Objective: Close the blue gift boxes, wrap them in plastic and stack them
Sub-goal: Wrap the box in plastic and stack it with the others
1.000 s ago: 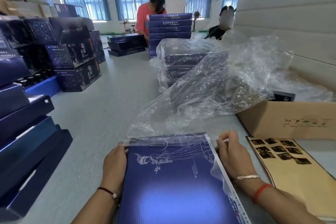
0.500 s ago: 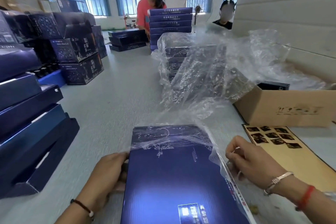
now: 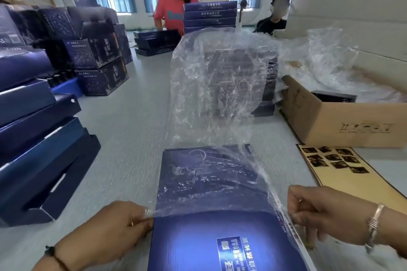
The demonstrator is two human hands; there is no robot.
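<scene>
**Bag half drawn over the box, both hands at its mouth**

A closed blue gift box (image 3: 211,204) lies flat on the bench (image 3: 132,138) at the near centre, its long axis running from the person toward the far end. A clear plastic bag (image 3: 215,99) covers its far half and billows up loose beyond the far end; the bag's mouth edge crosses the lid about midway, so the near half with the printed label is bare.

The left hand (image 3: 110,231) sits against the box's left edge and pinches the bag's edge between thumb and fingers. The right hand (image 3: 317,213) sits just beside the right edge, fingers curled around the printed strip of the bag's mouth. The two hands flank the box at nearly the same level, neither clearly nearer, and the uncovered part lies toward the person from both grips. The pull to come should therefore run along the long axis, nearward.

Compared with half a second ago, the bag's mouth has advanced from the far third of the lid to its middle, both hands have drawn nearer, and the slack plastic stands taller.

Wrapped boxes (image 3: 264,86) are stacked behind the bag, a cardboard carton (image 3: 343,125) sits to the right, and open blue boxes (image 3: 39,138) are piled at the left.
</scene>
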